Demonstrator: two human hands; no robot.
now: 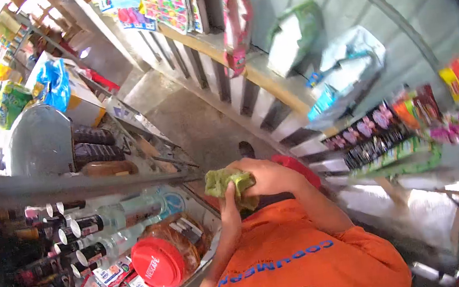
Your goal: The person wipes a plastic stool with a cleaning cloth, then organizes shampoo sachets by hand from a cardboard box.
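Observation:
A crumpled yellow-green cloth [218, 181] is bunched between my two hands in front of my orange shirt. My left hand [229, 207] grips it from below, the thumb pressed up against its near side. Over the right part of the cloth, my right hand [264, 175] is closed with its fingers wrapped round it. Some of the cloth hangs beneath my right hand. Close to my left forearm stands a jar with a red lid [157, 263].
Bottles with white caps [87, 226] and red-and-white packets [107, 280] crowd the shelf at left. On the right, a wooden ledge [277, 87] along slats holds bags [297, 37] and hanging packets [374, 126]. A concrete floor [194, 122] stretches ahead; a box [82, 96] stands at upper left.

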